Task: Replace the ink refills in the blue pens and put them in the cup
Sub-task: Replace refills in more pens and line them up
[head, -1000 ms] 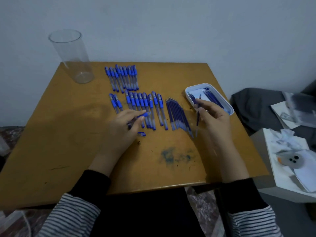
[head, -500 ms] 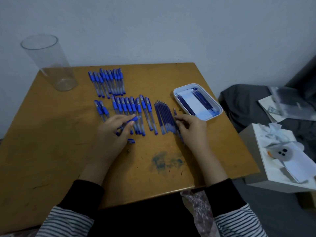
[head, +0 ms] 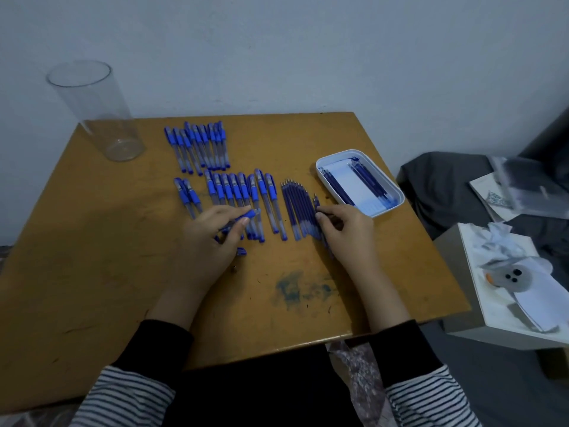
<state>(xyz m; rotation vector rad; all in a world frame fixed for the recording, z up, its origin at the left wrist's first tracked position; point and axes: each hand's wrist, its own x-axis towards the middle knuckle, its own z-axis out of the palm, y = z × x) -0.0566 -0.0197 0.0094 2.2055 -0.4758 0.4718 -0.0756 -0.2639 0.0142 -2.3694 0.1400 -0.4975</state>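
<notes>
Refill-swap step in hand — nothing seen in the cup [head: 98, 112] yet, far left.
A blue pen [head: 246, 215] is gripped by the curled left hand [head: 209, 238], a refill [head: 316, 204] pinched by the right hand [head: 348, 229] at the row's [head: 297, 211] edge — next, it must be slid into the pen.
</notes>
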